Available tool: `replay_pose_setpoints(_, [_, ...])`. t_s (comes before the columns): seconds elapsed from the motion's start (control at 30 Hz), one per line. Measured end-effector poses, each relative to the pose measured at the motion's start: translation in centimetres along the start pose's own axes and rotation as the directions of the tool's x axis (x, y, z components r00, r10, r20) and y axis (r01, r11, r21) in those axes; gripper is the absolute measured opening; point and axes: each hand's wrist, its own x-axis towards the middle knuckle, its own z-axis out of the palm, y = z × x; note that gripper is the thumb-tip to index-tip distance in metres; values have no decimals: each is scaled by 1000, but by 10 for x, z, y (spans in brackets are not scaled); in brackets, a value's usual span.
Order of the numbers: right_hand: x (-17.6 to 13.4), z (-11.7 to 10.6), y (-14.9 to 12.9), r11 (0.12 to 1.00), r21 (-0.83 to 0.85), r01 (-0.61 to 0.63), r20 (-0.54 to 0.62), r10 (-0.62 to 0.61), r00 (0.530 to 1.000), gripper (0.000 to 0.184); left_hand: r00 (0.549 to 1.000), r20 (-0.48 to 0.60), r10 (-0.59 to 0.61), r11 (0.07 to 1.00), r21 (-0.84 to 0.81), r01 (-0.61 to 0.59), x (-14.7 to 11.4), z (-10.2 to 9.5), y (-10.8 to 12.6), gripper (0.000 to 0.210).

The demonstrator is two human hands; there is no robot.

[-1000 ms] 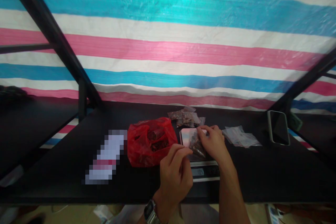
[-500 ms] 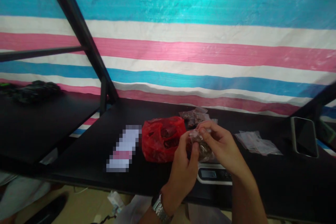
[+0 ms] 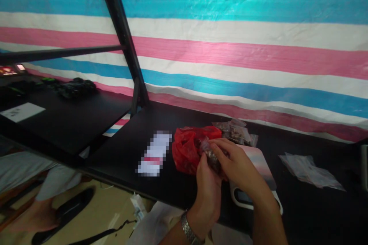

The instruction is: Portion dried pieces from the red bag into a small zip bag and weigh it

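Between my hands is a small clear plastic bag (image 3: 212, 157) with dark, brownish contents that I cannot make out. My left hand (image 3: 209, 183) grips it from below and the left. My right hand (image 3: 234, 160) closes over its top and right side. Just behind the hands, a crumpled red plastic bag (image 3: 185, 153) lies on the black table. The digital scale (image 3: 260, 160) sits under and beyond my right forearm, its display partly covered. Several filled clear bags (image 3: 240, 132) are heaped behind the scale.
Flat clear bags (image 3: 312, 170) lie to the right of the scale. A blurred-out paper (image 3: 155, 153) lies left of the red bag. A black metal post (image 3: 123, 42) rises at the left. Another table (image 3: 94, 113) holds a white sheet (image 3: 23, 111) and dark bundles (image 3: 75, 88). A person's leg shows below.
My hands have moved with the small bag from over the scale to the red bag's right edge, baring the scale's plate. The view has turned left.
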Motion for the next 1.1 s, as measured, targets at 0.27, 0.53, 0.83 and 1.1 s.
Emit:
replay_pose_setpoints(0.27, [3,-4,-1,995,-95,-2,-23,0,1000,31,995,33,-98,995,25,97,-7,-4,0,30])
replay_pose_setpoints(0.53, [0,2,2,992,-124,-8,6,9,1000,30,994,105,-14,988,157,-2,-2,-21,-7,31])
replay_pose_setpoints(0.83, [-2,1,5,987,-162,-15,53,24,998,31,986,39,-162,969,196,151,-2,-15,2,37])
replay_pose_setpoints(1.1, [-3,-1,7,992,-124,-22,28,26,999,30,988,109,-114,972,220,87,11,-25,-9,37])
